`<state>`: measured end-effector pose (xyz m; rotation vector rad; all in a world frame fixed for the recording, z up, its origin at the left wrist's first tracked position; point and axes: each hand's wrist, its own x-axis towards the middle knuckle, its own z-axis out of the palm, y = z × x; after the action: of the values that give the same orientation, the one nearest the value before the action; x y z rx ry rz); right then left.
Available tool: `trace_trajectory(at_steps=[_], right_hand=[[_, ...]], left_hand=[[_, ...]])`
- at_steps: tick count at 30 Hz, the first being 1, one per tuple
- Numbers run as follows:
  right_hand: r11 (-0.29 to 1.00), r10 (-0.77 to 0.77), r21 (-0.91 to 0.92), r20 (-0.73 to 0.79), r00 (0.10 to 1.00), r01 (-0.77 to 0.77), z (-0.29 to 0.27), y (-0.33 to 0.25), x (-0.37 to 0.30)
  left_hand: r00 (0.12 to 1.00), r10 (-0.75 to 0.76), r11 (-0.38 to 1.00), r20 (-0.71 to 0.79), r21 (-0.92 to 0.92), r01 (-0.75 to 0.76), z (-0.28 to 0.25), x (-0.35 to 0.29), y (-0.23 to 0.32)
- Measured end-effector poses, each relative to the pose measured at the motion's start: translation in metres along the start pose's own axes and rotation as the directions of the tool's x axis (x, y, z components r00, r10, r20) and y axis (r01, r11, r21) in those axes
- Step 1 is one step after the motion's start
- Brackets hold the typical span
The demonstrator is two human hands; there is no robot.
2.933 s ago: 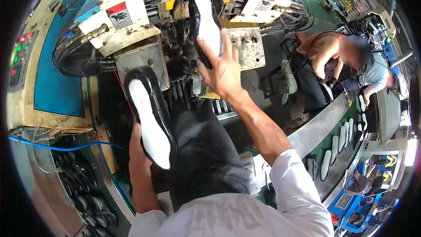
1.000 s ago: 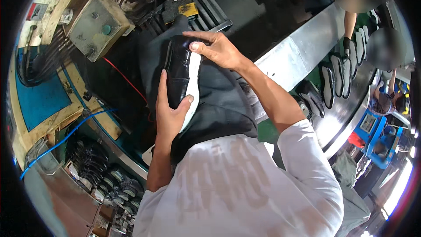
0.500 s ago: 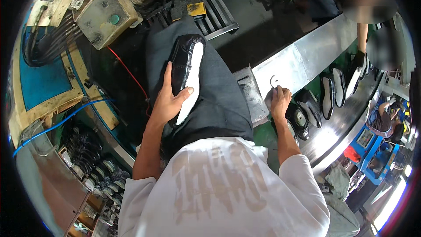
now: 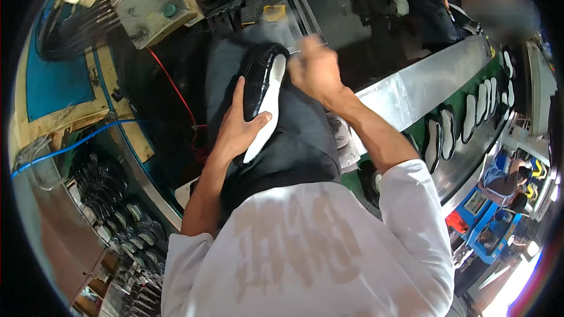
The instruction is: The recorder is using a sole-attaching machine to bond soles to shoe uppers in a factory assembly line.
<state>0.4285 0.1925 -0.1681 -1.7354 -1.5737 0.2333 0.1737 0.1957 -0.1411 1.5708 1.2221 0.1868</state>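
Note:
On my dark-trousered lap lies a black shoe (image 4: 254,76) with its white underside (image 4: 270,100) turned up. My left hand (image 4: 239,126) grips it, thumb pressed on the white underside and fingers along the black side. Close to the right of the shoe's far end is my right hand (image 4: 317,73), closed like a fist and blurred by motion. What its fingers hold, if anything, cannot be made out.
A metal ledge (image 4: 417,82) runs off to the right. Beyond it, several shoes (image 4: 448,132) stand on a conveyor. A grey control box (image 4: 155,6) sits at the far left, with racked shoes (image 4: 111,199) at the near left. Another person (image 4: 423,0) is at the far right.
My right hand has moved from the metal ledge, beside a small white curved piece, leftward and away to the shoe's far end. My left hand keeps its hold on the shoe.

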Motion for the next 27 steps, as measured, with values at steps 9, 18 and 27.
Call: trace_trajectory(at_steps=[9, 18, 27], right_hand=[[0.99, -0.075, -0.103, 0.189, 0.979, 0.096, 0.005, -0.027, 0.036], [0.992, -0.036, 0.12, -0.006, 0.999, 0.036, 0.019, -0.038, 0.04], [0.949, -0.087, -0.247, 0.389, 0.917, 0.195, 0.015, -0.027, 0.049]], left_hand=[[0.997, -0.074, 0.938, 0.039, -0.336, 0.082, -0.018, -0.007, -0.005], [0.988, -0.101, 0.845, 0.119, -0.514, 0.148, -0.025, -0.01, -0.025], [0.978, -0.119, 0.757, 0.169, -0.622, 0.199, -0.034, -0.013, -0.023]])
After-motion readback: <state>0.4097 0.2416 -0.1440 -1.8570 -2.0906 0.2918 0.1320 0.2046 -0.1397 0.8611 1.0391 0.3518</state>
